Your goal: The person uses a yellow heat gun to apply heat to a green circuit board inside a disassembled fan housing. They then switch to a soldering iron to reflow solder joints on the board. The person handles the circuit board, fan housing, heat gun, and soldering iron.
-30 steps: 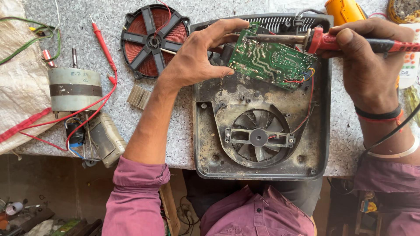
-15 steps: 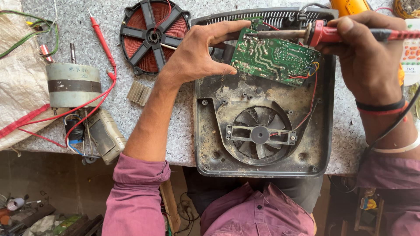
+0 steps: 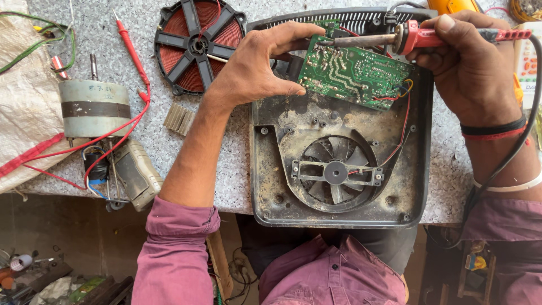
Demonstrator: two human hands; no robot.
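Note:
My left hand (image 3: 257, 68) pinches the left edge of a green circuit board (image 3: 354, 73), holding it tilted above a dusty black appliance housing (image 3: 271, 169). My right hand (image 3: 471, 62) grips the red handle of a soldering iron (image 3: 395, 39), its metal tip lying across the board's upper left corner. Thin red and black wires run from the board down to a fan (image 3: 337, 173) set in the housing's round opening.
A round copper induction coil (image 3: 200, 42) lies beside the housing. Left of it sit a grey motor (image 3: 93, 107), red test probes (image 3: 130, 53), a small finned heat sink (image 3: 179, 118) and a woven sack (image 3: 22, 113). A yellow meter (image 3: 451, 5) stands at the back.
The soldering iron's tip has shifted slightly left along the board's top edge. My left hand keeps its hold on the board. The view has drifted a little.

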